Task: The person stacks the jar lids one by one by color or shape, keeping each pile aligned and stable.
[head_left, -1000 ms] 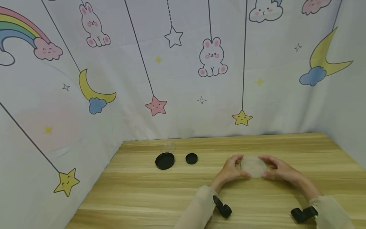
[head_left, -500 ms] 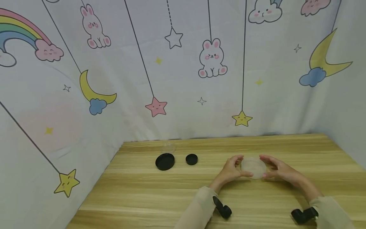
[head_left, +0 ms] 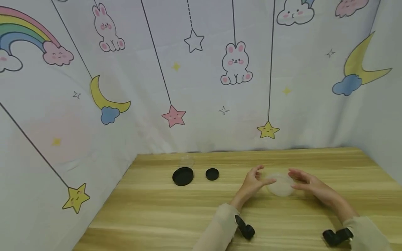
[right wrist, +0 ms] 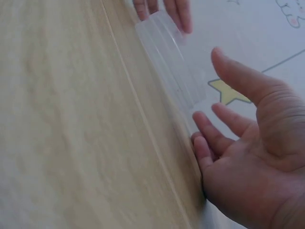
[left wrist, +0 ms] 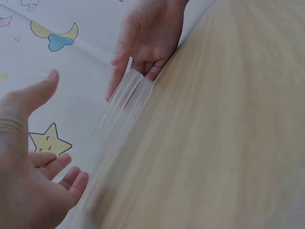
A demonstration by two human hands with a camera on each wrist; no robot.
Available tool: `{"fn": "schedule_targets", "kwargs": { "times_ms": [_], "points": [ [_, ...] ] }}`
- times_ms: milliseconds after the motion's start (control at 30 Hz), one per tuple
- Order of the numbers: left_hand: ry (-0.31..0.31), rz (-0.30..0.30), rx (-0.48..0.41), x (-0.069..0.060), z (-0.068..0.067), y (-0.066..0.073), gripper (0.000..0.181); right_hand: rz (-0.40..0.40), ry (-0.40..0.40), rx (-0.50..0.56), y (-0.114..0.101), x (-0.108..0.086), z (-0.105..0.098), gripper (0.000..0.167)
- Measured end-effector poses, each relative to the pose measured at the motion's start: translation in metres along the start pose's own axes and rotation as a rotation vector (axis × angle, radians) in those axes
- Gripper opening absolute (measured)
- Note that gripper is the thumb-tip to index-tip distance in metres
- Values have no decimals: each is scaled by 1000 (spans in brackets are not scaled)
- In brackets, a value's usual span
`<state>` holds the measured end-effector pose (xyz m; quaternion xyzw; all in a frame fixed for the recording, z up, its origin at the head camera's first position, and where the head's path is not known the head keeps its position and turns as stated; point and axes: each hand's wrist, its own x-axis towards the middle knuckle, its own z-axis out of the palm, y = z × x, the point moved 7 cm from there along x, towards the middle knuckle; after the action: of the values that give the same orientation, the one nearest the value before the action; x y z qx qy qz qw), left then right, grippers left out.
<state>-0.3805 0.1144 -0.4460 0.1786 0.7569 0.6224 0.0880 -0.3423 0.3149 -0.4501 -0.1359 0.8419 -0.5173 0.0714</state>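
Note:
A translucent, round, shallow plastic container (head_left: pixel 280 185) rests on the wooden table between the two hands. My left hand (head_left: pixel 253 181) is at its left side, thumb and fingers spread; in the left wrist view a gap separates this hand (left wrist: pixel 33 162) from the container (left wrist: pixel 126 107). On the other side is my right hand (head_left: pixel 311 184), its thumb and fingers apart. The right wrist view shows the right hand (right wrist: pixel 257 157) with fingertips close to the end of the container (right wrist: pixel 167 57); whether they touch it I cannot tell. Neither hand grips anything.
Left of the hands, a larger black round shallow dish or lid (head_left: pixel 183 176) and a smaller black round one (head_left: pixel 212 174) lie on the table (head_left: pixel 150 209). Behind the larger one is a faint clear round piece (head_left: pixel 187 160). A printed white curtain (head_left: pixel 201 87) borders the table.
Both hands have loosened from the container's sides, thumbs and fingers lifting and spreading apart. The container stays in about the same place on the table. The head view has shifted slightly.

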Motion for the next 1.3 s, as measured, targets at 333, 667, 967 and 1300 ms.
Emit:
{"fn": "schedule_targets", "kwargs": {
  "times_ms": [333,667,967,1300],
  "points": [
    [234,212,-225,0,-82,66,59,-14,73,-108,-42,19,-19,68],
    [401,218,-69,-24,-214,71,63,-48,2,-48,-123,88,14,72],
    [503,126,115,-49,-328,93,69,-122,-56,-36,-209,155,54,66],
    [543,78,352,-56,-397,96,80,-97,30,201,-219,195,126,63]
  ]
}}
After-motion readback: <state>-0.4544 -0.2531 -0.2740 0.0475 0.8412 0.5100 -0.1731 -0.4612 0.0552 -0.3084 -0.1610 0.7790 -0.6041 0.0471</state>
